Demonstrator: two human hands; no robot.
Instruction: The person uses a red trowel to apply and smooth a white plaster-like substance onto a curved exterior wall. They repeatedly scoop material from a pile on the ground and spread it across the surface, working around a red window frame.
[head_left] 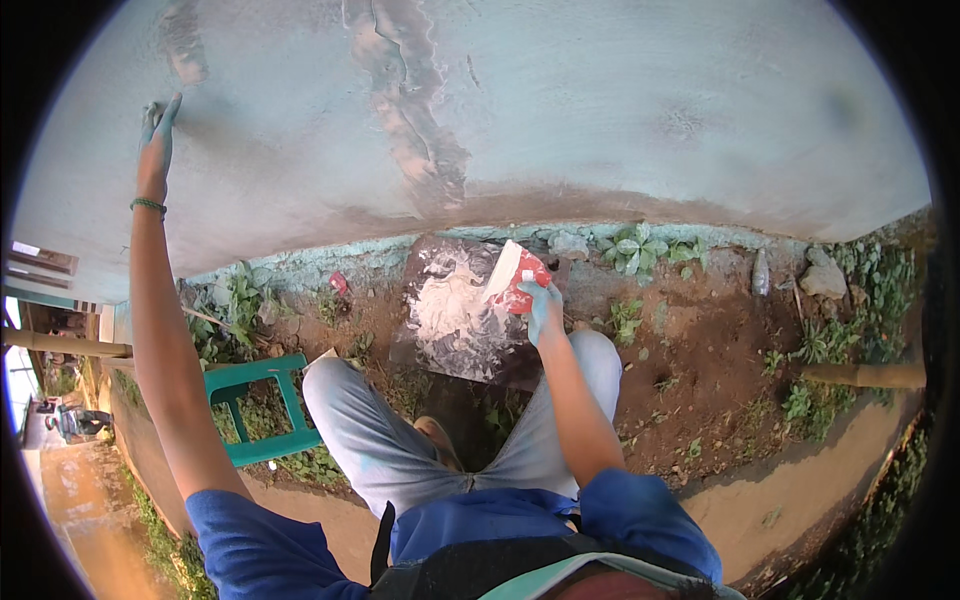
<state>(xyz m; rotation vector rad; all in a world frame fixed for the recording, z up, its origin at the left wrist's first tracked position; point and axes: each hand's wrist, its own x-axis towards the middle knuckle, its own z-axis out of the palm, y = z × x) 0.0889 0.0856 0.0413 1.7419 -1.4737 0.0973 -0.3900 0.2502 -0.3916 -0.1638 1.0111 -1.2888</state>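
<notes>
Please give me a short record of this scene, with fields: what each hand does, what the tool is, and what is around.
left hand: raised, the left hand lies flat on the grey wall, fingers spread, holding nothing
right hand: the right hand grips a red and white scraper
scraper position: over a board smeared with white paste
board position: on the soil at the foot of the wall
nearby: green plastic stool beside the left knee, weeds and stones along the wall
</notes>
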